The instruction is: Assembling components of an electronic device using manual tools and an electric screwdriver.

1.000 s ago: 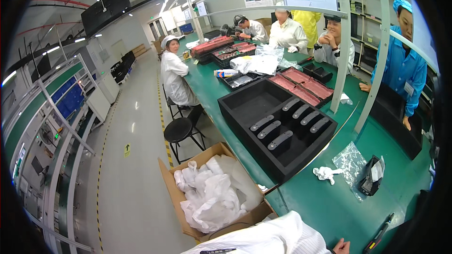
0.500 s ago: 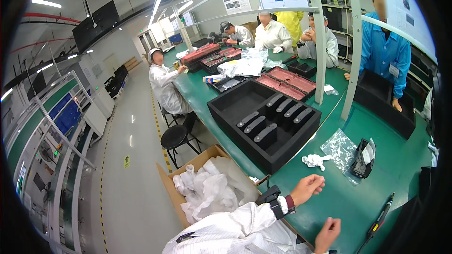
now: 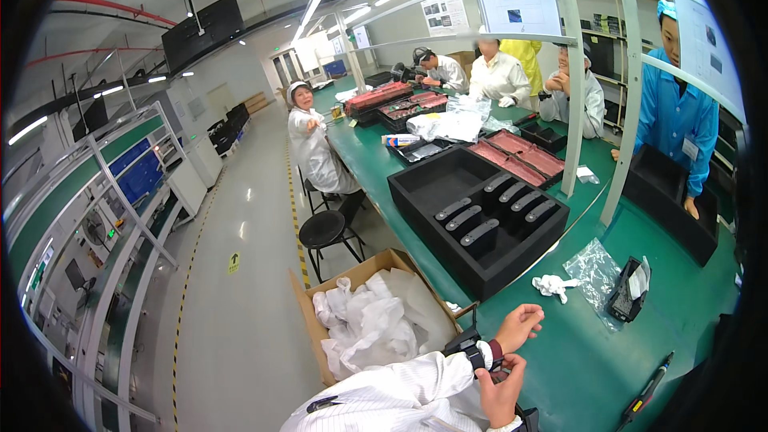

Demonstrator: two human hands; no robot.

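Observation:
My left hand (image 3: pixel 518 330) is held over the near edge of the green table, its fingers loosely bent and apart with nothing in them. A black wrist strap (image 3: pixel 478 355) with a black device (image 3: pixel 461 342) sits round that wrist, over the white cuff. My right hand (image 3: pixel 502 392) is at the strap, thumb and fingers closing on its near side; the fingertips are partly hidden. Beyond my hands stands a black foam tray (image 3: pixel 472 268) with several slots, which hold black pieces with grey rounded tops.
An open carton (image 3: pixel 314 344) of white wrapping stands left of the table (image 3: pixel 552 360). A crumpled white cloth (image 3: pixel 554 288), a clear bag (image 3: pixel 590 272), a small black case (image 3: pixel 628 292) and a pen-shaped screwdriver (image 3: pixel 646 392) lie rightward. Several co-workers surround the table; a black stool (image 3: pixel 324 230) stands left.
My right hand has come up and left, from apart to the strap on my left wrist. The whole view has shifted, moving the scene rightward and down. A co-worker at left has turned this way.

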